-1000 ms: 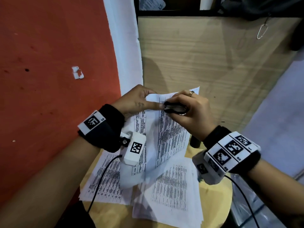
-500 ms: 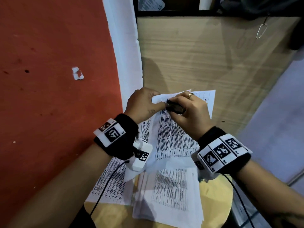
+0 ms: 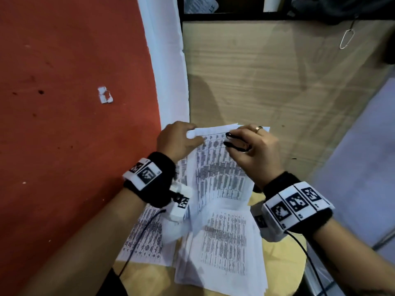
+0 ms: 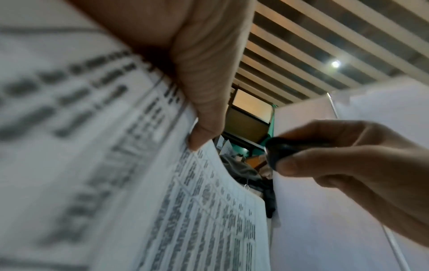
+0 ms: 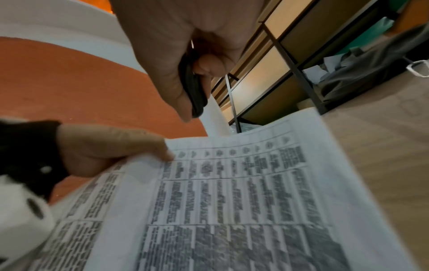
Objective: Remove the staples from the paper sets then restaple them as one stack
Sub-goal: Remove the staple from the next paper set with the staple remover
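A printed paper set [image 3: 218,167] is held up above the round table [image 3: 284,257]. My left hand [image 3: 179,142] pinches its top left corner, thumb on the front [image 4: 204,113] [image 5: 111,146]. My right hand [image 3: 254,150] grips a small black staple remover [image 3: 235,142] [image 4: 278,152] [image 5: 192,88], now held just off the top of the page, to the right of the left thumb. Whether a staple sits in the corner is hidden. More printed paper sets [image 3: 224,246] lie on the table below.
A red wall [image 3: 64,103] rises at the left with a white strip [image 3: 168,60] beside it. A wooden panel [image 3: 277,77] stands behind the hands, shelves with papers above it. Another paper sheet [image 3: 147,238] lies under the left wrist at the table's left edge.
Both hands have lifted the paper set further up. The right hand with the staple remover has pulled away rightward from the corner the left hand pinches.
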Demonstrator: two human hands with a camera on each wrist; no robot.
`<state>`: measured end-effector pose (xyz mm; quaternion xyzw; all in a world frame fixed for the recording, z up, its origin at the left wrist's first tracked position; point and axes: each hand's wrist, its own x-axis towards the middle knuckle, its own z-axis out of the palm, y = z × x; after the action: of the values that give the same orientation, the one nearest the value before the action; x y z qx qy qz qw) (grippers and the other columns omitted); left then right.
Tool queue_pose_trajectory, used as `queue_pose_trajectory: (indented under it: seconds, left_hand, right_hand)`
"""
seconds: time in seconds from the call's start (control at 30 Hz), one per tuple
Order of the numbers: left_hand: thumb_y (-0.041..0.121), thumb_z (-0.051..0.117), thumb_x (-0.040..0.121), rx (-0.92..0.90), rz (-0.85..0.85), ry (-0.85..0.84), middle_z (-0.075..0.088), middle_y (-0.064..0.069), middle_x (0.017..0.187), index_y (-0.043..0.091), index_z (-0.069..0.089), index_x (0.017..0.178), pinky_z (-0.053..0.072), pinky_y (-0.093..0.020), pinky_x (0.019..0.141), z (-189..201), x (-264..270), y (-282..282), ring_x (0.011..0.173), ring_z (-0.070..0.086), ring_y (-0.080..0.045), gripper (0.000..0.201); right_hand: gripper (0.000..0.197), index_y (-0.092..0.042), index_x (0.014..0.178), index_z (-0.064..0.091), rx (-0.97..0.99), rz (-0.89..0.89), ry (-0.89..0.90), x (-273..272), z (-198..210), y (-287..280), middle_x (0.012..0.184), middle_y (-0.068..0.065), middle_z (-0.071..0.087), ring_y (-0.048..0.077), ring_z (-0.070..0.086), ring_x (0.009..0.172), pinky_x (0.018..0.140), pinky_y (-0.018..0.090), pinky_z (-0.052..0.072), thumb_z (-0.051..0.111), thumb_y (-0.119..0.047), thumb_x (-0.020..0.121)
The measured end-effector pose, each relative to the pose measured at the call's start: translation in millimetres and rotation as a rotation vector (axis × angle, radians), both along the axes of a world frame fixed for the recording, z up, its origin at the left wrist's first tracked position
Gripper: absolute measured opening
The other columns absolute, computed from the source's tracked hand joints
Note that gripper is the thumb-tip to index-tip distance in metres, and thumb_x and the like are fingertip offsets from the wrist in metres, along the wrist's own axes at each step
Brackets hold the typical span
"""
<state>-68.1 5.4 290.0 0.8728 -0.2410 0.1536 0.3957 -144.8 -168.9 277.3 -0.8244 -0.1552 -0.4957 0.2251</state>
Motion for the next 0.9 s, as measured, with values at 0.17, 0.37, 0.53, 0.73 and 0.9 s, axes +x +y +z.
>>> queue_pose_trajectory:
  seconds: [0.17, 0.37, 0.53, 0.73, 0.9]
  left_hand:
    - [0.061, 0.049, 0.055, -0.019, -0.027, 0.039, 0.068, -0.021, 0.077, 0.009, 0.063, 0.072, 0.054, -0.043, 0.071, -1, 9, 17, 0.073, 0.064, -0.036, 0.056]
    - [0.062, 0.052, 0.054, 0.017, -0.096, 0.073, 0.072, -0.014, 0.082, 0.016, 0.073, 0.09, 0.054, -0.043, 0.076, 10, 8, 21, 0.081, 0.067, -0.034, 0.062]
    - [0.062, 0.056, 0.058, 0.08, -0.163, 0.089, 0.075, -0.004, 0.093, 0.021, 0.073, 0.096, 0.052, -0.043, 0.086, 15, 7, 22, 0.093, 0.068, -0.027, 0.059]
    - [0.064, 0.066, 0.065, 0.143, -0.285, 0.137, 0.068, -0.006, 0.117, 0.012, 0.068, 0.108, 0.044, -0.045, 0.102, 11, 15, 24, 0.113, 0.061, -0.021, 0.068]
    - [0.06, 0.064, 0.066, 0.275, -0.214, 0.068, 0.072, 0.001, 0.092, 0.027, 0.067, 0.092, 0.049, -0.045, 0.089, 22, 7, 25, 0.094, 0.065, -0.024, 0.042]
  right_hand:
    - [0.026, -0.007, 0.088, 0.072, -0.037, -0.061, 0.191, 7, -20, -19, 0.083, 0.01, 0.067, 0.029, 0.067, 0.073, 0.065, 0.035, 0.055, 0.07, -0.012, 0.063]
    - [0.04, -0.007, 0.109, 0.066, -0.147, -0.163, 0.482, 12, -30, -19, 0.105, 0.012, 0.063, 0.033, 0.062, 0.096, 0.078, 0.041, 0.052, 0.077, -0.013, 0.07]
    - [0.041, -0.008, 0.102, 0.067, -0.099, 0.024, 0.45, 10, -8, -16, 0.116, 0.012, 0.056, 0.031, 0.06, 0.101, 0.082, 0.041, 0.051, 0.081, -0.014, 0.063]
    - [0.047, -0.012, 0.095, 0.07, -0.191, 0.184, 0.677, 16, 35, -13, 0.128, 0.009, 0.051, 0.012, 0.05, 0.112, 0.089, 0.025, 0.043, 0.089, -0.014, 0.052]
    - [0.045, -0.014, 0.092, 0.069, -0.162, 0.18, 0.772, 12, 42, -8, 0.089, -0.001, 0.063, 0.019, 0.061, 0.086, 0.078, 0.038, 0.05, 0.089, -0.015, 0.052]
